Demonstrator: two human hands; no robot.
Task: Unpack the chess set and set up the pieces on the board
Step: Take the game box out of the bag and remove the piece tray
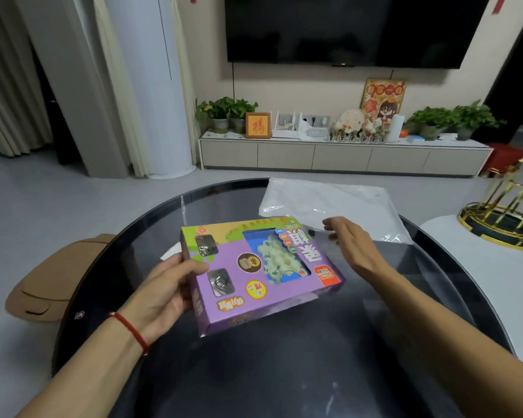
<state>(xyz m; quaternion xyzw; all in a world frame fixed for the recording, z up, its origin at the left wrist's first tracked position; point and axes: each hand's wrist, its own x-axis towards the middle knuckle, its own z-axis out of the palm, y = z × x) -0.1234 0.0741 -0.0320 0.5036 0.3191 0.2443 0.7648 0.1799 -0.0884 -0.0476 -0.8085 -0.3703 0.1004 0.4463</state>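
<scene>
- Dark round table (284, 372): box (263, 276) held above it, unopened.
- Left hand (166, 294): thumb and fingers clamp box's left edge.
- Right hand (354, 245): fingers loosely spread, holding nothing, near far-right corner.
- Advice: steady box level; open end flap gently.

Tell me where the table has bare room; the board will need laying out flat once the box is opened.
The near part of the dark table, between the two forearms and below the box, is bare. A smaller bare strip runs along the far left rim. The far right is taken by the plastic bag, with the right hand beside it.
</scene>
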